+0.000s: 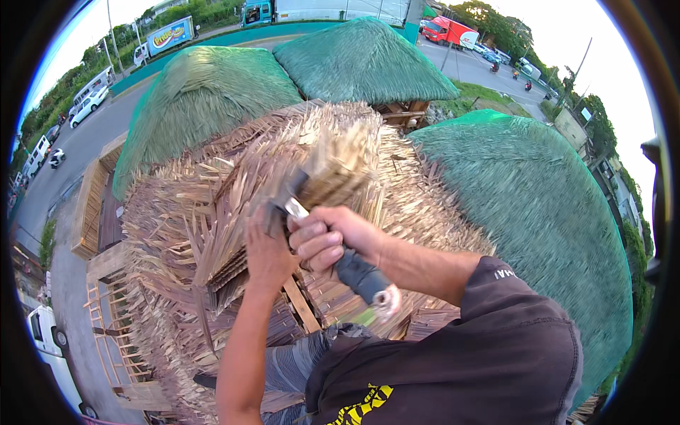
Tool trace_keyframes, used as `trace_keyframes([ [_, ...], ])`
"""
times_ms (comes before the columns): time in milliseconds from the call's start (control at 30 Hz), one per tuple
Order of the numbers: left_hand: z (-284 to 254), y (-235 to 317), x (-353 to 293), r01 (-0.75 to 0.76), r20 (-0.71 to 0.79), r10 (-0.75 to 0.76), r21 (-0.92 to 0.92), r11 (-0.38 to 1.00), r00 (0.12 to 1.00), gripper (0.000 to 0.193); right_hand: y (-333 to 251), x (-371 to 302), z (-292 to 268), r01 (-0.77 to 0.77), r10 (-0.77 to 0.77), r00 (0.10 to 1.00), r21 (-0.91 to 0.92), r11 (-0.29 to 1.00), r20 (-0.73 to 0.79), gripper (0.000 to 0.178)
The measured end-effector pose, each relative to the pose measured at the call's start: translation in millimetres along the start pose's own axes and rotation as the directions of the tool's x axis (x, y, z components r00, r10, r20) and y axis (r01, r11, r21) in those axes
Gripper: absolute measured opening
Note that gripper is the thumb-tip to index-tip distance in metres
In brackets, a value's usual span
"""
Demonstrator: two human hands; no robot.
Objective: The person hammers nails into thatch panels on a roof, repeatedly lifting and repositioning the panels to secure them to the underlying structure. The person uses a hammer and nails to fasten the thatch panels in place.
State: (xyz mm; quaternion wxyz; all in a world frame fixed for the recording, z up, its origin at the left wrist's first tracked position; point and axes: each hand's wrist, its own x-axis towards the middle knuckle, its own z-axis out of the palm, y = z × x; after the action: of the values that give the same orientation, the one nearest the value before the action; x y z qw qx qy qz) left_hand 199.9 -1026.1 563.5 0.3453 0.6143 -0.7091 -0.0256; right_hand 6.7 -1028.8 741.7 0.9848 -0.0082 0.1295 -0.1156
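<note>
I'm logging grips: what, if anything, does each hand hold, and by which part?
The right hand grips a tool partway along its handle, dark butt end jutting out. Whether the left hand holds anything is unclear.

My right grip (pixel 326 237) curls tight beside my left grip (pixel 268 253).
My right arm is bent at the elbow, and its bare forearm (pixel 428 269) comes in from the right and slants up toward the middle, where my fingers fold in close together. My left forearm (pixel 244 347) rises steeply from the lower edge, the hand at its end pointing upward; its fingertips are too blurred and covered to tell their pose.
</note>
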Motion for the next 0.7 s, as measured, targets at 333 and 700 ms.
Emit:
trace_keyframes([
  [333,-220.5,-57.4,-7.3,0.512,-0.477,-0.336,0.307,0.802,0.812,0.085,46.1,99.7,154.2,-0.128,0.429,0.741,-0.519,0.845,0.516,0.022],
  [700,-386.0,38.1,-148.1,0.643,-0.6,-0.271,0.581,0.499,0.753,0.063,154.7,157.7,143.1,-0.653,0.693,0.332,-0.374,0.658,0.64,0.004],
])
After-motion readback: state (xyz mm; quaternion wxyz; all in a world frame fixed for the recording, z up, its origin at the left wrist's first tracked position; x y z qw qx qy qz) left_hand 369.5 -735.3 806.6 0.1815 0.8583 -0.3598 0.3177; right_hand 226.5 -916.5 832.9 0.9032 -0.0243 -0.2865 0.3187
